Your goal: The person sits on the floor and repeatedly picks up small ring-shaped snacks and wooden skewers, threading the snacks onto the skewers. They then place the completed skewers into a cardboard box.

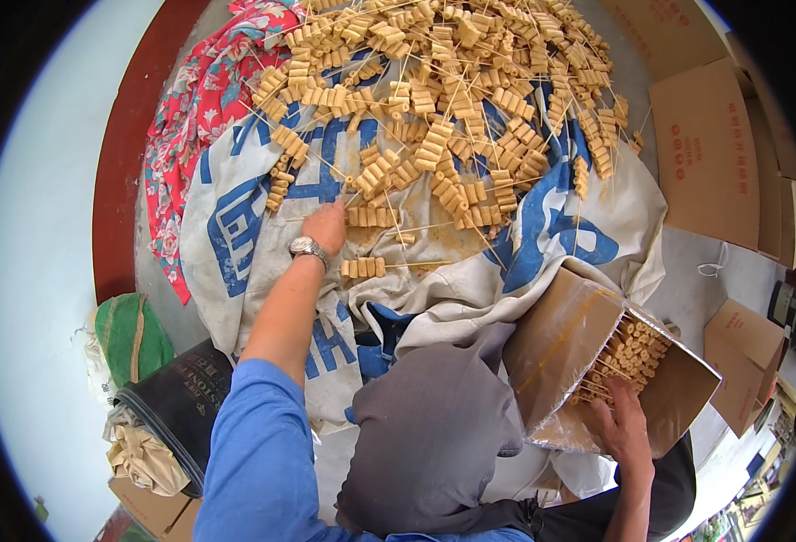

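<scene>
White cloth with blue lettering [452, 298] = landmark. Big heap of skewers [434, 144], tan ridged rolls threaded on thin pale sticks, covers its far part, many lying crossed; one loose skewer [362, 267] lies apart on its near part, stick pointing right. Left hand [327, 226], silver wristwatch [308, 246] on that wrist, blue sleeve [267, 443] behind, is over the cloth's middle at the near edge of the heap, right beside some rolls; fingers mostly hidden by the back of the hand, can't tell if a stick is gripped. Right hand [626, 417] is at the mouth of a plastic-lined carton [561, 334] by the cloth's near right edge, fingers curved at the packed skewers [637, 352] inside, stacked with roll ends showing; can't tell if it holds any. Red floral cloth [190, 135] at the landmark's far left, black bucket [177, 388] and green sack [131, 334] off its near left, open brown cartons [705, 154] right of it. Dark grey fabric [425, 425] over the person's lap, on its near side.
</scene>
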`<state>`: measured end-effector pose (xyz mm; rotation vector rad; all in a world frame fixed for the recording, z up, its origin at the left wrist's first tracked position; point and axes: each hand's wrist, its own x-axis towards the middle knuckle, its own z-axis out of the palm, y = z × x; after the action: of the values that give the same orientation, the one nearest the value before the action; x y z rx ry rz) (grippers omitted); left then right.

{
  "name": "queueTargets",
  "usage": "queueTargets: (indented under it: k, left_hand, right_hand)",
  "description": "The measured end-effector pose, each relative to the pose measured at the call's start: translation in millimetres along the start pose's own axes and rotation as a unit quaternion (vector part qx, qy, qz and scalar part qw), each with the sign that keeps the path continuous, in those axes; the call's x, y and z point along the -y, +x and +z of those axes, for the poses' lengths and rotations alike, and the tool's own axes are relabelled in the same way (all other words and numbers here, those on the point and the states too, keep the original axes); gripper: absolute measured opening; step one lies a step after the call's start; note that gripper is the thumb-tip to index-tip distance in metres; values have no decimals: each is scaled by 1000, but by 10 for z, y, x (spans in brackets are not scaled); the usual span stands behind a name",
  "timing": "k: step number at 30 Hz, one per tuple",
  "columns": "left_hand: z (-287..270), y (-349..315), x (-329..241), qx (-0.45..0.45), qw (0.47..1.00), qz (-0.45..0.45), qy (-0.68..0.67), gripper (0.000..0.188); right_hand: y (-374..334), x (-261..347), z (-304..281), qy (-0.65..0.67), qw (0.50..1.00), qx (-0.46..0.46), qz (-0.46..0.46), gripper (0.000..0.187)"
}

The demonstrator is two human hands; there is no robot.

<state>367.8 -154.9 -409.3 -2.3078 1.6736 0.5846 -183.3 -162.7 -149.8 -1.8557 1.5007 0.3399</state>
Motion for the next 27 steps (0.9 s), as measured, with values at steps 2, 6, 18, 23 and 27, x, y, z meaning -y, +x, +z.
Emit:
queueTargets:
  k: [2, 6, 18, 23, 27]
  left_hand:
    - [35, -29, 0, 3, 1000, 2, -17, 18]
    - [15, -273, 10, 38, 998, 1, -53, 24]
    - [-1036, -1147, -358, -21, 985, 66, -161, 28]
    - [-1691, -1159, -737, 21, 835, 79, -545, 31]
    - [-2334, -1231, -1206, 78, 765, 140, -624, 35]
  right_hand:
    - [14, 2, 19, -7, 1000, 3, -1, 38]
    - [62, 127, -9, -4, 1000, -5, -14, 36]
    - [-138, 639, -594, 159, 983, -92, -28, 28]
    - [64, 1172, -834, 181, 965, -116, -149, 23]
    - [436, 1866, -808, 214, 944, -70, -241, 31]
